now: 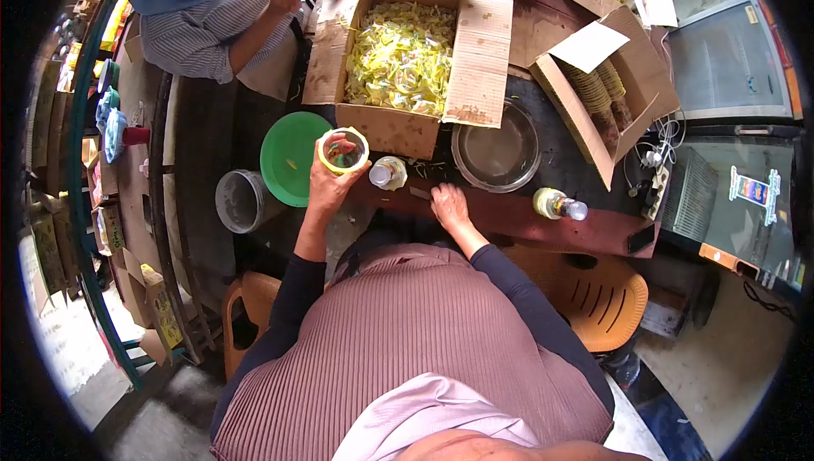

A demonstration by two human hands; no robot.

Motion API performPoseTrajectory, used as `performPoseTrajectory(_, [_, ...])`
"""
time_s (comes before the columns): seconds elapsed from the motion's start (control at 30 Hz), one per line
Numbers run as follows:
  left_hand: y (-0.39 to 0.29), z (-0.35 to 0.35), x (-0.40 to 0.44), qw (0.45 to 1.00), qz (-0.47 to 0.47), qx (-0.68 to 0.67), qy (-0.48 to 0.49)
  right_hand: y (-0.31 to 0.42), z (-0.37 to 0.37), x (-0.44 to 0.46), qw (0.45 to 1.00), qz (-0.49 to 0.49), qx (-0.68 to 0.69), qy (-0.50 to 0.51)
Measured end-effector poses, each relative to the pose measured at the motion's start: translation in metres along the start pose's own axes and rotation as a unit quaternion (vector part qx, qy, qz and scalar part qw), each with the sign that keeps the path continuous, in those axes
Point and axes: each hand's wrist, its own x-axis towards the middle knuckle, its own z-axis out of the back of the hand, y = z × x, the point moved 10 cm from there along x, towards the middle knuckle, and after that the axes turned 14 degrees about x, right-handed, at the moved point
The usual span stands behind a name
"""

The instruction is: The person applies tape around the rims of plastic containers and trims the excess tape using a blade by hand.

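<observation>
My left hand [325,188] is wrapped round a round, open-topped cup [342,162] with a yellow rim and something reddish inside. At the table's near edge, my right hand [450,205] has its fingers curled down. A small pale flat piece [420,193] lies by its fingertips; whether the fingers grip anything is hard to make out. Between my hands stands a small clear bottle [388,173] with a yellowish label. Farther right, a similar bottle [560,204] lies tilted on the table. Behind them, a cardboard box [386,126] is filled with yellow wrapper-like pieces [400,58].
A green basin [292,151] and a grey bucket [242,201] stand at left. A metal bowl [496,149] sits right of centre. Another carton [585,126] holds stacked ringed items. A co-worker [208,28] works at upper left. A phone [642,239] lies at the right corner.
</observation>
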Motion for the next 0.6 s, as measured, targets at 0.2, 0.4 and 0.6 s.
performPoseTrajectory(0.2, [-0.021,-0.003,0.002,0.999,-0.038,0.016,0.009,-0.012,0.020,0.001,0.992,-0.046,0.108,-0.041])
performPoseTrajectory(0.4, [-0.062,-0.007,0.004,0.988,-0.131,0.068,0.036,-0.020,0.082,0.013,0.933,-0.160,0.313,-0.077])
performPoseTrajectory(0.6, [-0.058,-0.028,0.013,0.979,-0.101,-0.156,0.079,0.014,0.177,0.039,0.878,-0.115,0.430,-0.176])
